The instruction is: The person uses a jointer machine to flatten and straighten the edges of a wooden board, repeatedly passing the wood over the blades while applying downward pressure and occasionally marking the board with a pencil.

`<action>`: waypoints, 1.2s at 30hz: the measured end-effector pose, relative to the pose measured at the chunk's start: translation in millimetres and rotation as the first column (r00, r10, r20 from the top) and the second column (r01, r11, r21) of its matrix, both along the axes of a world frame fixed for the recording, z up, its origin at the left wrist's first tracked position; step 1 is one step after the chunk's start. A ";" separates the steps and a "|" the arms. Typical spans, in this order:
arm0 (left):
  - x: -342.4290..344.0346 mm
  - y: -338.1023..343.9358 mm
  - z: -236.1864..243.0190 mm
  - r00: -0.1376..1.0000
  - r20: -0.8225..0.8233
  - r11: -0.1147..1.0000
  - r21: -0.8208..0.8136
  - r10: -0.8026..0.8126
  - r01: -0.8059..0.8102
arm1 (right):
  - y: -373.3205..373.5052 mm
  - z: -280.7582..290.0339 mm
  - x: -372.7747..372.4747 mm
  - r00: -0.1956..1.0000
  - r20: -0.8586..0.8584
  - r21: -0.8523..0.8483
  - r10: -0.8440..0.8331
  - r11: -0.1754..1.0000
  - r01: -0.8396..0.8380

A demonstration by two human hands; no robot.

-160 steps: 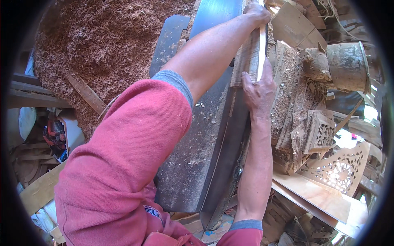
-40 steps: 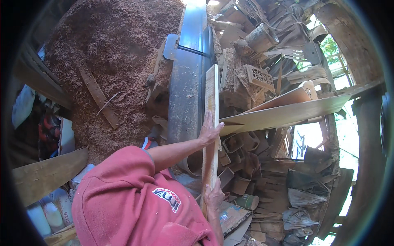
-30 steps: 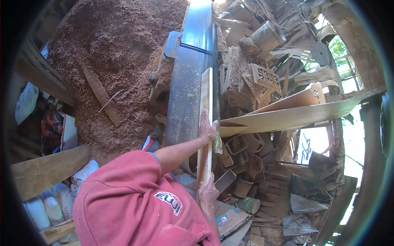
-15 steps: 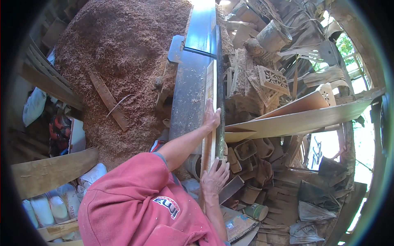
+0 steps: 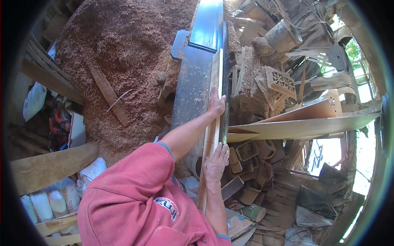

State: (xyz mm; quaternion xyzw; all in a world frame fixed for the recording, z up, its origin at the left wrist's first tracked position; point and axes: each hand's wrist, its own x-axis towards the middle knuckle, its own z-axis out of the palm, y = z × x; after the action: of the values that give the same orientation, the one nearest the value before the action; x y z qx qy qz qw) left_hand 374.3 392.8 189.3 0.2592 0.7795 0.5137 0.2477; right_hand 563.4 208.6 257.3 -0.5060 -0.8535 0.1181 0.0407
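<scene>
A long, narrow wooden board [image 5: 216, 73] lies along the dark metal bed [image 5: 191, 86] of a jointer, against the upright fence [image 5: 225, 53] on its right. My left hand [image 5: 216, 105] is closed over the board around its middle, with the thumb toward the fence. Closer to me, my right hand [image 5: 216, 163] rests on the board's near part, fingers stretched forward and lying flat. The board's far end is near the dark slot that crosses the bed, and its near end passes beside my red shirt.
Reddish shavings [image 5: 119, 45] are heaped left of the machine, with a loose plank [image 5: 107, 94] on them. A blue-grey metal plate [image 5: 179, 44] juts from the bed's left side. Rightward, a long pale panel [image 5: 303, 126] reaches close to the fence, amid stacked wood scraps and a carved block [image 5: 280, 82].
Both hands and the board have slid forward along the bed, bringing the board's far end closer to the slot. My right hand's fingers lie closer together. The view has shifted slightly.
</scene>
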 end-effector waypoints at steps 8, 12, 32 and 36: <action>-21.5 24.3 1.0 1.000 -0.013 1.000 0.017 0.017 -0.017 | 26.0 -1.0 -19.9 0.998 -0.046 -0.014 0.044 0.999 -0.044; -28.0 32.7 3.7 1.000 -0.007 0.999 0.038 0.024 -0.024 | 35.5 -9.6 -23.9 0.999 -0.030 0.017 0.043 0.999 -0.043; -49.9 52.0 6.4 0.999 0.033 0.997 0.075 -0.018 0.015 | 57.2 -2.6 -47.6 0.998 -0.065 -0.049 0.022 0.998 -0.025; -53.2 53.7 10.1 0.998 0.054 0.996 0.083 -0.019 0.014 | 61.2 -4.4 -49.8 0.999 -0.049 -0.045 0.022 0.999 -0.024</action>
State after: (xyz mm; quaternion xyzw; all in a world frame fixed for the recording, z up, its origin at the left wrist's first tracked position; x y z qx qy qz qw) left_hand 321.1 446.5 199.4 0.2615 0.7483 0.5503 0.2623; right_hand 513.5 269.8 252.9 -0.4938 -0.8551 0.1502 0.0485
